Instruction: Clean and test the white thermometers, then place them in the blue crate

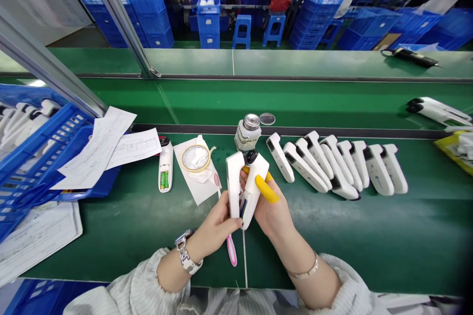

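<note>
My left hand (pixel 218 226) is closed around the lower part of a white handheld thermometer (pixel 234 177) with a black tip. A second white thermometer (pixel 255 189) leans against it, tips together, gripped by my right hand (pixel 272 206). Yellow finger cots (pixel 266 189) cover fingers of that hand. Something blue and green shows in the second one's lower side. Beneath my left hand lies a pink-and-white toothbrush (pixel 231 251), its middle hidden. Just beyond the hands stands a small bottle (pixel 248 134) with its metal lid flipped up.
Several white thermometers (pixel 342 165) lie in a row at right. Left are a battery-filled thermometer (pixel 166 165), a tape roll (pixel 183 163) on paper, loose sheets (pixel 99 150) and a blue crate (pixel 48 152). A metal post (pixel 121 15) rises behind. People work at a far bench.
</note>
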Demonstrator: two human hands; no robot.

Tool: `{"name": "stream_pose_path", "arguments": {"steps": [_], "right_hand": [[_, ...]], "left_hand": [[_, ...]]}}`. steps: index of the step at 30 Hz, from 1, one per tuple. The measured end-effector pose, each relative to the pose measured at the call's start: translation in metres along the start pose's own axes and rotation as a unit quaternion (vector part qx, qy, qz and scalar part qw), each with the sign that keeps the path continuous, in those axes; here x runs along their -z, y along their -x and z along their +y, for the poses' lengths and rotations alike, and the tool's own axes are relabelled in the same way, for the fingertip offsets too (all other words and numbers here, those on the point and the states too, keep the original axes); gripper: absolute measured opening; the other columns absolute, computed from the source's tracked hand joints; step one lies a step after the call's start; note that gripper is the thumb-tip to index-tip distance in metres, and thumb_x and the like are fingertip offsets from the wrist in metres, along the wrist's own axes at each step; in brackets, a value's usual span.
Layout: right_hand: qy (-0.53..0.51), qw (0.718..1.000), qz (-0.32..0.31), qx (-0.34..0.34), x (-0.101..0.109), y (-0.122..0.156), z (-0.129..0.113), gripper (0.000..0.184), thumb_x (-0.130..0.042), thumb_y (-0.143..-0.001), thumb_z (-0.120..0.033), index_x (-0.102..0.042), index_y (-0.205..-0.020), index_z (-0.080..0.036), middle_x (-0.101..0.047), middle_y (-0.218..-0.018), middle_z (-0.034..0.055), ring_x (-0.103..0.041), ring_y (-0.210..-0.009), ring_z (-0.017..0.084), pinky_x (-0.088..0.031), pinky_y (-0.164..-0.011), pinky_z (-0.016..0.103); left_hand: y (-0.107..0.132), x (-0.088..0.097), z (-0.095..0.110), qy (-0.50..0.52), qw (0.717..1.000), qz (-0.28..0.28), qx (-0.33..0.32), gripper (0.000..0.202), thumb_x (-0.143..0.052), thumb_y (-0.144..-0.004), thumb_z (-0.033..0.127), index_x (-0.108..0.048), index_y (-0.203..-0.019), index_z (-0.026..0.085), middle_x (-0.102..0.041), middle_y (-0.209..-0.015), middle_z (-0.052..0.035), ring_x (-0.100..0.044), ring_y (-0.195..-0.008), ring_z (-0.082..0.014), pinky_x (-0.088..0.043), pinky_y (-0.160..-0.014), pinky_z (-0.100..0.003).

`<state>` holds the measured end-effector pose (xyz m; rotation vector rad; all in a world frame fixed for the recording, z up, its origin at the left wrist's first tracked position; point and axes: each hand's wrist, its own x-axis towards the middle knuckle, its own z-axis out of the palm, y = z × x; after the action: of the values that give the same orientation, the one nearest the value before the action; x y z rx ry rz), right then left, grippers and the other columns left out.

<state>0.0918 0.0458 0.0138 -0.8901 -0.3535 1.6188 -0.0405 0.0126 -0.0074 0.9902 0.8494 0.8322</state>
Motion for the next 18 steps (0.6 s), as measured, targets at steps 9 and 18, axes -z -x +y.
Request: {"name": "stream_pose_path", "arguments": {"steps": [9, 18], "right_hand": [[0.158, 0.981, -0.105, 0.034, 0.004, 0.004, 0.003, 0.03, -0.066, -0.077, -0.035, -0.062, -0.106, -0.031, -0.066, -0.104, 0.0015, -0.063, -0.089, 0.022, -0.051, -0.078, 0.037], [0.78, 0.551, -0.256, 0.151, 0.01, 0.013, 0.033, 0.034, -0.054, -0.078, -0.019, -0.061, -0.111, -0.015, -0.059, -0.094, 0.013, -0.059, -0.067, 0.024, -0.048, -0.06, 0.039]], "left_hand": [[-0.001, -0.003, -0.001, -0.031, 0.995, 0.086, -0.038, 0.051, -0.066, -0.075, 0.029, -0.042, -0.121, 0.024, -0.056, -0.117, -0.0051, -0.052, -0.107, -0.022, -0.041, -0.091, -0.034], [-0.006, 0.026, 0.015, -0.095, 0.929, 0.338, -0.119, 0.046, -0.064, -0.076, 0.033, -0.043, -0.115, 0.022, -0.056, -0.11, -0.0052, -0.055, -0.1, -0.0196, -0.043, -0.088, -0.034]]}}
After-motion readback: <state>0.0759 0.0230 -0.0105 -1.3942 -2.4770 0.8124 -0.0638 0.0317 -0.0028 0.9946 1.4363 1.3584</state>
